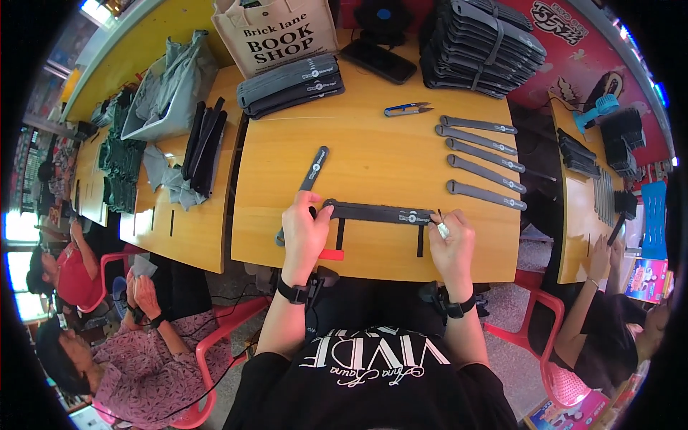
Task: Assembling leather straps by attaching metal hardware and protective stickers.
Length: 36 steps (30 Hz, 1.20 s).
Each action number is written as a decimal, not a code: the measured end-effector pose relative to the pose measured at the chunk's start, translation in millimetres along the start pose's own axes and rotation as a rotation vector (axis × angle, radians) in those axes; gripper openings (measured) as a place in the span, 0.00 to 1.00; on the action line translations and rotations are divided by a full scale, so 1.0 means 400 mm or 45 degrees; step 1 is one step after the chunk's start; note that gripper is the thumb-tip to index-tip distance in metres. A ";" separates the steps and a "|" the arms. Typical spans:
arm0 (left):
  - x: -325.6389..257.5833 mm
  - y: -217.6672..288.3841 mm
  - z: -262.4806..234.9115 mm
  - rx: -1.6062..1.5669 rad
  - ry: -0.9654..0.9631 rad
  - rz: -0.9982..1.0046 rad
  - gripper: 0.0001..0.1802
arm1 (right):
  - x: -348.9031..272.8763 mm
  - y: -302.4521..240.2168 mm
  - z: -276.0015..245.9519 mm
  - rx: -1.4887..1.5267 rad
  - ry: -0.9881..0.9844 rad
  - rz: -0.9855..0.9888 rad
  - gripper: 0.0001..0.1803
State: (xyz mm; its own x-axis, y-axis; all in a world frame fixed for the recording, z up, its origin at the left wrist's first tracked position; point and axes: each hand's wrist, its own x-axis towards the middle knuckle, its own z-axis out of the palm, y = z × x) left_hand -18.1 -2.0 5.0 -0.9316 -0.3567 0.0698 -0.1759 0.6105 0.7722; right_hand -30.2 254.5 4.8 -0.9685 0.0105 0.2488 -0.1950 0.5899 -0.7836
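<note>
A dark grey fabric strap (380,213) with a white print is stretched level between my hands near the table's front edge. My left hand (307,233) pinches its rounded left end. The right end sits between the fingers of my right hand (453,245), where a small whitish piece (443,231) shows at the fingers. Another grey strap (314,168) lies slanted beyond my left hand, partly hidden by it. Beside that hand's heel a red piece (332,254) sticks out. Two black marks (420,241) run on the tabletop below the held strap.
Several grey straps (484,166) lie in a row at the right. Blue thread snips (408,110) rest farther back. Behind stand strap stacks (487,50), a phone (378,61) and a tote bag (276,36). Co-workers sit left and right, near red chairs (527,308).
</note>
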 end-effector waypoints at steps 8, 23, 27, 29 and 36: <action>-0.028 -0.010 -0.069 -0.828 -0.118 -0.406 0.21 | -0.004 0.009 0.002 -0.020 -0.007 0.053 0.03; -0.191 0.170 -0.047 -1.341 -1.200 -0.294 0.43 | -0.130 -0.233 -0.070 0.516 -0.517 -0.372 0.09; -0.217 0.198 -0.035 -1.459 -0.939 -0.409 0.30 | -0.146 -0.214 -0.074 0.886 -0.585 -0.048 0.08; -0.225 0.168 -0.038 -1.279 -0.940 -0.203 0.23 | -0.143 -0.201 -0.077 0.672 -0.432 -0.141 0.05; -0.227 0.166 -0.043 -1.315 -0.755 -0.262 0.11 | -0.152 -0.223 -0.087 0.586 -0.463 -0.001 0.09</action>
State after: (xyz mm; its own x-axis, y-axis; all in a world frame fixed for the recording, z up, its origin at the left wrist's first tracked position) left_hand 60.5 58.6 60.8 -0.9648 0.1643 -0.2054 -0.2532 -0.3689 0.8943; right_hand 51.6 229.3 79.4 -0.9433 -0.3159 0.1022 -0.1645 0.1774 -0.9703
